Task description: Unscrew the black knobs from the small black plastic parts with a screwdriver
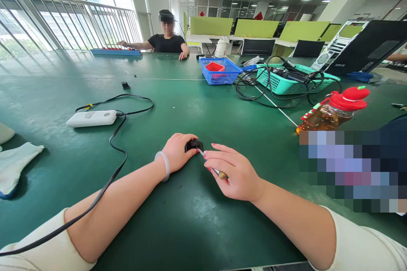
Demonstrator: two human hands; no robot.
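My left hand (178, 151) grips a small black boxy part (193, 145) on the green table (203, 214), fingers over its far side and thumb at the near side. A pale translucent bangle is on that wrist. My right hand (234, 169) holds a slim screwdriver (217, 172) between thumb and fingers, its brass-coloured end toward me. The metal shaft slants up and left, and its tip meets the black part near my left thumb. The exact contact point is too small to make out.
A white power bank (92, 119) with a black cable (119, 152) lies left, the cable crossing my left arm. Farther off are a small black piece (126, 85), a blue basket (219, 77), a teal basket (280, 89) and a red-capped bottle (330, 112). A person (168, 42) sits opposite.
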